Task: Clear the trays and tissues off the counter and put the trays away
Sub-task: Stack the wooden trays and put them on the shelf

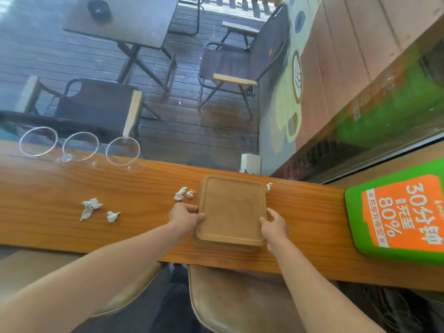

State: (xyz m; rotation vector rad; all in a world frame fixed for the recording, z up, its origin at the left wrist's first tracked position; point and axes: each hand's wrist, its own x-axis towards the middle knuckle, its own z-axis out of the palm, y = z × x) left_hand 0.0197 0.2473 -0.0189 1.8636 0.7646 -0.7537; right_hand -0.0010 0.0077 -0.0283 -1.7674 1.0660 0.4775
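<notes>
A stack of brown wooden trays [231, 212] lies on the long wooden counter [60, 227], right of its middle. My left hand [185, 216] grips the stack's left edge and my right hand [275, 224] grips its right edge. Crumpled white tissues lie on the counter: a larger one [89, 207] and a small one [113, 216] to the left, two small ones [180, 193] [190, 193] just beyond my left hand, and one [269, 186] at the stack's far right corner.
Three clear glasses [80, 146] stand at the counter's far left by the window. A white box [250, 164] sits behind the trays. A green and orange sign [398, 212] rests at the right end. Brown stool seats [230, 306] are below the counter's near edge.
</notes>
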